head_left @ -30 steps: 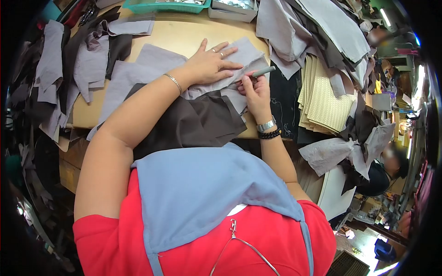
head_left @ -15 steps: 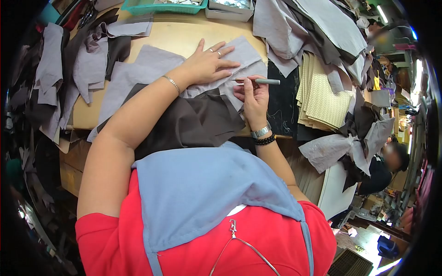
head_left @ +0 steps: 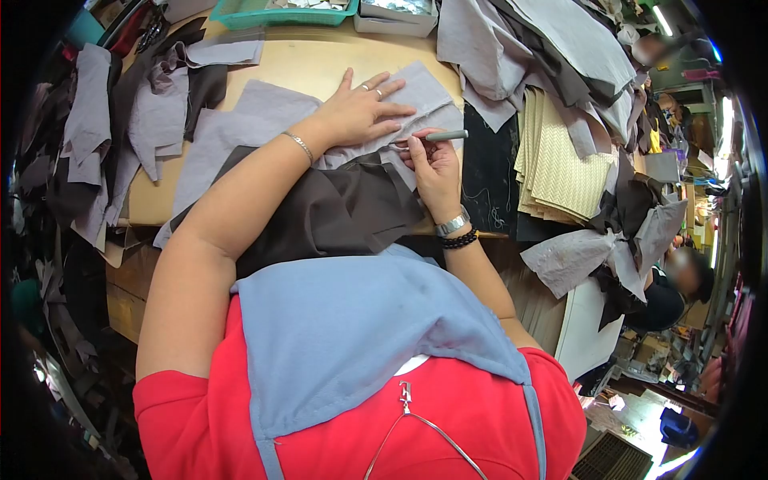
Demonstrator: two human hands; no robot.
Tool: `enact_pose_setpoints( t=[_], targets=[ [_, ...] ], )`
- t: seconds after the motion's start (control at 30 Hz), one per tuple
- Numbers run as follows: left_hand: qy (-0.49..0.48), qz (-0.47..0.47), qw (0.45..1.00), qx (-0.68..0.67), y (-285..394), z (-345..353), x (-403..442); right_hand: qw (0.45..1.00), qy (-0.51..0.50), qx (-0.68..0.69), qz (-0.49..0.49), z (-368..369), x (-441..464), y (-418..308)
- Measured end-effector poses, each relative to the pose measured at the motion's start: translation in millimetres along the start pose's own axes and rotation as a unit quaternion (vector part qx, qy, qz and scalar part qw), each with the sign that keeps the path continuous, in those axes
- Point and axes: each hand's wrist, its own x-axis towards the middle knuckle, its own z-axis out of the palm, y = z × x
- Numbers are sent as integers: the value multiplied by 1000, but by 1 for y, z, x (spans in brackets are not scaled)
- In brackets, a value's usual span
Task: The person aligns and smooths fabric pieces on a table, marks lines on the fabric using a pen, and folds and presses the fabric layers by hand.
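Note:
My left hand lies flat with its fingers spread on a light grey fabric piece on the table. Close by on the right, my right hand grips a grey pen, its writing end pointing left at the grey cloth. The exact tip is too small to make out. Dark brown fabric is bunched below both hands and hangs toward my apron. More light grey cloth spreads out under and beyond my left forearm.
Grey and dark cloth pieces drape over the table's left side. A teal tray and a white box stand at the back. On the right are stacked yellow textured sheets and heaped fabric. Another person sits farther right.
My right hand has shifted slightly left and up across the cloth with the pen. My left hand stays pressed in the same place.

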Motion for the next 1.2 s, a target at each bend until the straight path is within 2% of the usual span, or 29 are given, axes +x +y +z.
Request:
enact_pose_setpoints(
  t=[0.17, 0.57, 0.77, 0.87, 0.93, 0.97, 1.07, 1.2],
  targets=[
    [1, 0, 1000, 7, 0, 0, 0, 998, -42, 43, -6, 2, 0, 2],
    [12, -1, 1000, 13, 0, 2, 1, 995, -96, -15, -25, 0, -4, -1],
    [7, -2, 1000, 19, 0, 2, 2, 988, -149, 48, 13, -6, -7, -4],
    [12, -4, 1000, 24, -1, 5, 3, 977, -195, 26, 80, -16, -5, -11],
    [17, -5, 999, 28, -2, 9, 2, 965, -255, 37, 36, -4, -15, -12],
    [18, -5, 999, 30, -2, 11, 3, 966, -259, -5, 21, -3, -21, -17],
    [17, -14, 999, 41, 1, 8, 3, 986, -156, 58, -17, -3, -24, -16],
    [32, -24, 999, 32, 4, 13, -5, 990, -44, 127, 43, -8, -20, -8]
  ],
)
